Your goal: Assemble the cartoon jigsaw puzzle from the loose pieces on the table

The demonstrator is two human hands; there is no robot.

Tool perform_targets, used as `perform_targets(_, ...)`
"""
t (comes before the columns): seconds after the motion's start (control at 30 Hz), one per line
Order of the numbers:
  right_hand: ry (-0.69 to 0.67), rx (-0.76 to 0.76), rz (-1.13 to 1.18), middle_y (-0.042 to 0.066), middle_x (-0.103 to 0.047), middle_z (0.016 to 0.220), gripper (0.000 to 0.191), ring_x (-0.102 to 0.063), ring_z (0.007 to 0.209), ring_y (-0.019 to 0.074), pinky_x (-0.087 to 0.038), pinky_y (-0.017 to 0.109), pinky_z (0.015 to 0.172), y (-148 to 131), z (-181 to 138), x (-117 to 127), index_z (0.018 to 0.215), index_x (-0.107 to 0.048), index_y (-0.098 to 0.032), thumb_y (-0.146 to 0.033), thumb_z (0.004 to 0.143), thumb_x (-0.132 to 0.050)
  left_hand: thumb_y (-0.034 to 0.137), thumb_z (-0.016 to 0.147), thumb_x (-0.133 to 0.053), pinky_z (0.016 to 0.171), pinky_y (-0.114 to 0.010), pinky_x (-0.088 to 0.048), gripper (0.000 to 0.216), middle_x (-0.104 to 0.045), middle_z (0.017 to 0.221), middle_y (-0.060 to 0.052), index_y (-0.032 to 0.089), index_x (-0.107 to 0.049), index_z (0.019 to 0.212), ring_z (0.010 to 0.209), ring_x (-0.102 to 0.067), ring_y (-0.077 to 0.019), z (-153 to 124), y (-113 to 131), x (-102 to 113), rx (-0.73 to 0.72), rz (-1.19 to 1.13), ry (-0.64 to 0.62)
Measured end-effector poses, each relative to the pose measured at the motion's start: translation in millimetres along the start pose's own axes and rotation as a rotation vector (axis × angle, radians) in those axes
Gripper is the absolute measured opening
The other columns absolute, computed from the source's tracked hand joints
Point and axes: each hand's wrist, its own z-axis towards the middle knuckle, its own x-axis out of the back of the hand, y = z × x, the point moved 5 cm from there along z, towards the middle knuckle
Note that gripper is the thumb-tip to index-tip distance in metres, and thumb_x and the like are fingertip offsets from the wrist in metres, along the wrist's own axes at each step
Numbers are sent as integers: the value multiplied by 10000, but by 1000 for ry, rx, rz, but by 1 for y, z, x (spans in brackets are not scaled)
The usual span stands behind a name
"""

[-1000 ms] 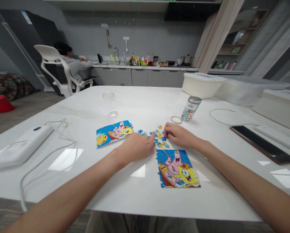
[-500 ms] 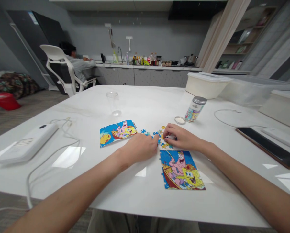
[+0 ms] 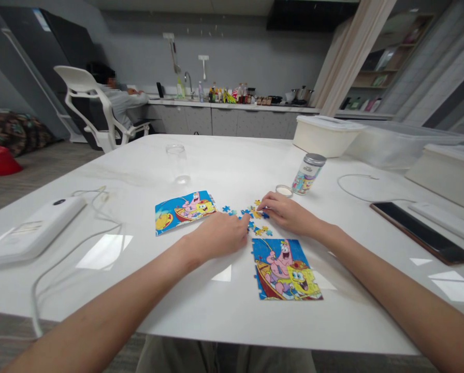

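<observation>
Loose jigsaw puzzle pieces (image 3: 260,230), blue and yellow, lie in a small heap on the white table. My left hand (image 3: 226,234) is at the heap's left edge, fingers curled and closed; whatever is in them is hidden. At the far right of the heap, my right hand (image 3: 284,211) has thumb and fingers pinched together at a puzzle piece. Nearer to me lies a joined puzzle section (image 3: 284,269) with a pink starfish and a yellow sponge character in a boat; its left edge has open tabs. A picture card (image 3: 185,211) with the same scene rests left of the heap.
Behind my right hand stand a printed canister (image 3: 308,174) and a round lid (image 3: 284,191). A clear jar (image 3: 179,165) is farther left. A white device (image 3: 35,228) with cables lies left, a phone (image 3: 422,232) right. Storage boxes (image 3: 327,137) line the back right. A person sits beyond.
My right hand has shifted slightly up and away from me, uncovering more pieces below it. My left hand stays by the heap. The whole view has shifted a little.
</observation>
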Motion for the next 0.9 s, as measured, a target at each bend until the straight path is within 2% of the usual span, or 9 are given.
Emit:
perform_targets(0.13, -41, 28, -9, 104, -600, 1092, 199, -571, 1008, 219, -467, 396, 910, -3, -2, 2, 1066, -647, -204, -307, 928, -546, 234, 924, -356, 547, -315, -438, 311, -681, 675, -98, 100, -569, 1107, 606, -665, -236, 0, -2, 2, 15, -4, -25)
perform_targets(0.23, -75, 27, 18, 89, -594, 1092, 224, -573, 1010, 212, -472, 380, 911, -5, -2, 1, 1076, -647, -228, -351, 892, -614, 243, 921, -368, 549, -317, -433, 293, -680, 679, -99, 106, -577, 1074, 607, -661, -238, 0, -6, 3, 18, 4, -30)
perform_targets(0.4, -64, 14, 37, 79, -596, 1047, 146, -572, 996, 194, -477, 362, 897, -1, 0, -2, 1014, -653, -227, -247, 928, -537, 272, 921, -385, 561, -306, -431, 277, -681, 670, -95, 131, -601, 1023, 623, -665, -234, -1, -13, 6, 38, 13, -46)
perform_targets(0.7, -14, -13, -4, 64, -603, 1000, 221, -578, 939, 175, -482, 334, 850, 8, -1, -1, 926, -649, -214, -66, 876, -493, 324, 933, -378, 523, -321, -384, 304, -663, 629, -76, 153, -628, 922, 583, -654, -244, 0, -12, 9, 25, 5, -48)
perform_targets(0.8, -20, -31, -17, 62, -608, 992, 218, -577, 940, 180, -480, 333, 845, 9, -1, -1, 918, -648, -217, -69, 879, -493, 323, 934, -384, 509, -322, -366, 303, -661, 621, -72, 162, -636, 882, 580, -653, -245, 0, -11, 9, 19, 4, -67)
perform_targets(0.9, -19, -36, -24, 65, -612, 976, 182, -580, 922, 179, -479, 326, 830, 10, -1, -1, 914, -652, -205, -101, 901, -503, 324, 940, -382, 500, -329, -354, 297, -665, 632, -66, 159, -629, 948, 587, -656, -254, 0, -11, 9, 18, 4, -67)
